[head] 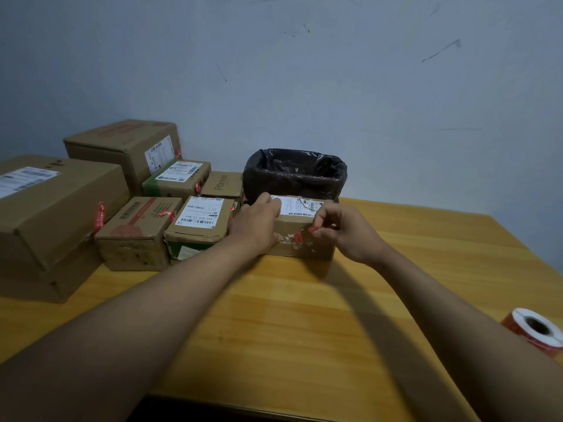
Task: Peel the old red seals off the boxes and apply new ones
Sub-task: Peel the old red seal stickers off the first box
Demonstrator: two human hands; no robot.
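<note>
Head view: left grip (257,222) steadies box (300,236), right grip (341,228) apparently pinches red seal (313,229).

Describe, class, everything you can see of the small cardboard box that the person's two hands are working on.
The small cardboard box is brown, worn corrugated card, lying flat on the wooden table in front of the black-lined bin. A white barcode label covers its top. Its near side is scuffed, with torn white patches and red seal scraps. The left hand rests over its left end, steadying it; the right hand pinches a red scrap at its front.
</note>
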